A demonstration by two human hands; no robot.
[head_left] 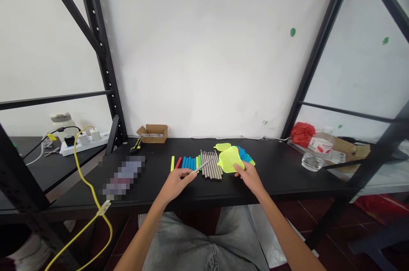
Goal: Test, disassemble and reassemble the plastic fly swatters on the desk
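Between the thumb and fingers of my left hand (179, 182) is a thin metal rod (203, 165), its tip slanting up to the right. A yellow-green perforated fly swatter head (230, 160) is pinched in my right hand (249, 177), its narrow neck pointing left near the rod. Beneath and behind the held rod lies a row of several grey metal rods (211, 171). Left of them are blue tubes (188, 163), a red tube (178, 162) and a yellow-green tube (173, 163). Blue swatter heads (244, 154) and another yellow-green swatter head (223, 147) lie behind my right hand.
The black table (281, 177) meets a white wall. An open cardboard box (154, 134) and a yellow-black cutter (136, 145) sit at back left. A yellow cable (86, 180) hangs over the left edge. At right stand a plastic bottle (318, 149) and a black frame post (316, 53).
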